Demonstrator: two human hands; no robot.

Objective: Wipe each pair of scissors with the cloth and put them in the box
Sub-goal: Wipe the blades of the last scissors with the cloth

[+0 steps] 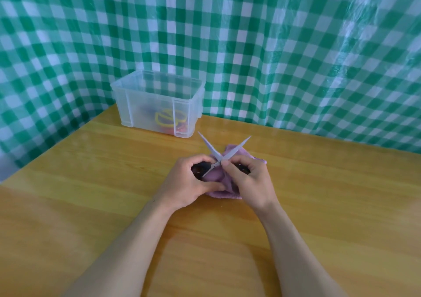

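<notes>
Scissors point(211, 148) were splayed wide over the purple cloth point(217, 177), left hand point(190, 182) and right hand point(250, 180) each curled round a dark handle, near the clear box point(145, 107) on the table point(91, 182).

Surface point(91, 182): wood-grain top, yellow-orange, glossy, with a corner at the far left.

Items directly on it:
- One box point(145, 105): clear plastic, lidless, upright. It stands beyond the left hand point(193, 182) near the far corner, well apart from both hands.
- One cloth point(218, 179): purple and bunched. It lies under and between the left hand and the right hand point(248, 180), and its far edge shows just beyond the fingers.
</notes>
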